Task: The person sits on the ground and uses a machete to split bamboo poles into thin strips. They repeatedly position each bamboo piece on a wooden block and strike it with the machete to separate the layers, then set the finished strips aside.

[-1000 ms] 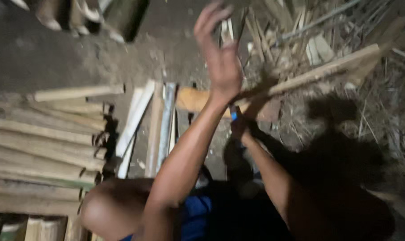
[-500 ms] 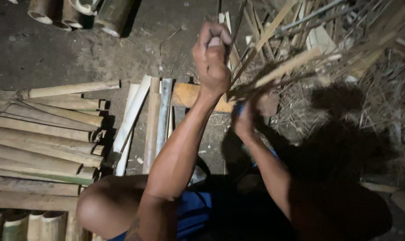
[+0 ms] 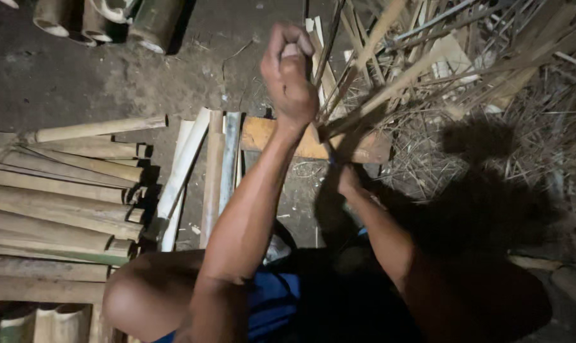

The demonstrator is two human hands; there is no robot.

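left hand (image 3: 290, 76) fisted on bamboo strip (image 3: 389, 86), arm outstretched

A wooden block (image 3: 313, 141) lies at centre, split bamboo slats (image 3: 202, 171) just beside it at 9 o'clock. Stacked bamboo poles (image 3: 53, 203) fill 8 o'clock, cut bamboo tubes (image 3: 110, 19) sit at 11 o'clock, and a heap of thin strips (image 3: 466, 70) spreads at 2 o'clock.

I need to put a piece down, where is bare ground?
Bare dirt lies between the round bamboo sections at top and the split bamboo stack at left. The right side is crowded with strips by the left hand.
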